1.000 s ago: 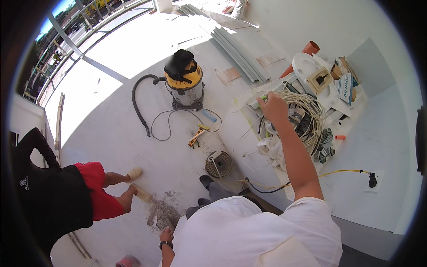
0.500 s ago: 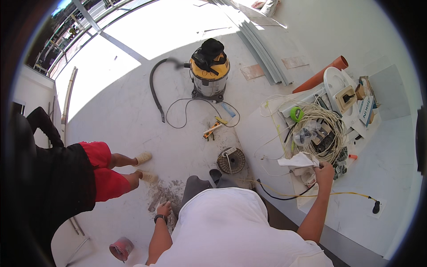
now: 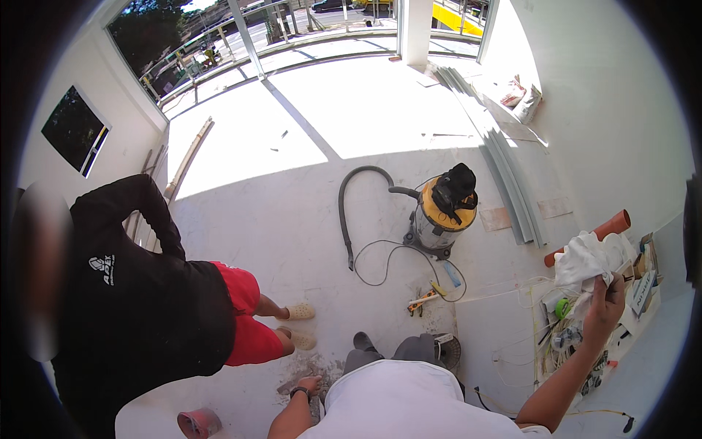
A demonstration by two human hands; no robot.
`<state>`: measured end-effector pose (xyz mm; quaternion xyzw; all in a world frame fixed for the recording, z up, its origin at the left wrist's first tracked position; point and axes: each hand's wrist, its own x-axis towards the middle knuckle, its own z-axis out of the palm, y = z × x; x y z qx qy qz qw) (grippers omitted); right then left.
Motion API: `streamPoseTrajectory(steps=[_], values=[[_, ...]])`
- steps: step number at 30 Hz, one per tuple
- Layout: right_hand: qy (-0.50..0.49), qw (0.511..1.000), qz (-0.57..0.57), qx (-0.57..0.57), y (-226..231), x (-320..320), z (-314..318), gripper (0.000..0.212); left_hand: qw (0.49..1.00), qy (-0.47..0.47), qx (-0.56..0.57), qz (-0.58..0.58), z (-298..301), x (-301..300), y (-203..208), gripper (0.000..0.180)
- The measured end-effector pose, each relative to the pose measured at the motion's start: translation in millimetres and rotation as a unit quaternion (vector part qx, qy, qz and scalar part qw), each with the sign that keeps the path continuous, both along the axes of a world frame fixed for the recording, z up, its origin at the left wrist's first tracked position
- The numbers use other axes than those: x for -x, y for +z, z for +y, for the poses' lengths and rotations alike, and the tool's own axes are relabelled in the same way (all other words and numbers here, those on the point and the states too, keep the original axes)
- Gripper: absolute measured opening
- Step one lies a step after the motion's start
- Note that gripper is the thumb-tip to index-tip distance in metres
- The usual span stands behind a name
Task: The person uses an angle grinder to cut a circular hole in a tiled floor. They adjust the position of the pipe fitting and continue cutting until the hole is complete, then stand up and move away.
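Observation:
My right hand [image 3: 605, 304] is raised over the counter at the right. Its fingers pinch a crumpled white cloth [image 3: 589, 257] that spreads above the hand. Below the cloth lie a coil of pale cable [image 3: 578, 362], a green roll [image 3: 562, 308] and small plastic-wrapped parts [image 3: 567, 337]. Down by my left thigh hangs my left hand [image 3: 310, 384], a dark band on its wrist. Its fingers are loosely bent and apart, and nothing shows in them.
A person in a black top [image 3: 146, 293] stands close on my left. Ahead is a yellow-topped vacuum [image 3: 439, 212] with its hose [image 3: 344, 212] on the floor. Grey metal profiles [image 3: 504, 175] and an orange pipe [image 3: 589, 235] lie at the right. A red bucket [image 3: 199, 423] stands at lower left.
My right hand has lifted the white cloth up off the things on the counter. The view has tilted up and swung left, showing more of the windows and the person beside me.

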<state>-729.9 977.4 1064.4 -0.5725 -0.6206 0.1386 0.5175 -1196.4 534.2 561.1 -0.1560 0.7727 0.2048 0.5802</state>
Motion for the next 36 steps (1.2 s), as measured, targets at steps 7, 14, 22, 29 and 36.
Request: streamPoseTrajectory(steps=[7, 14, 22, 29, 36], values=[[0.145, 0.919, -0.047, 0.364, -201, 196, 128, 0.047, 0.999, 0.01, -0.018, 0.044, -4, 44, -5, 0.037], [0.235, 0.757, 0.098, 0.601, -321, 223, 208, 0.019, 0.99, -0.123, -0.041, 0.052, 29, 56, -17, 0.035], [0.534, 0.396, -0.621, 0.415, -476, 202, 224, 0.028, 0.979, -0.178, -0.068, 0.076, 109, 43, 28, 0.034], [0.283, 0.568, -0.57, 0.522, -541, 204, 263, 0.031, 0.996, -0.048, -0.059, 0.054, 176, 106, 20, 0.037], [0.262, 0.693, -0.223, 0.633, -382, 394, 346, 0.026, 0.999, 0.036, -0.021, 0.002, 285, 257, -50, 0.047]])
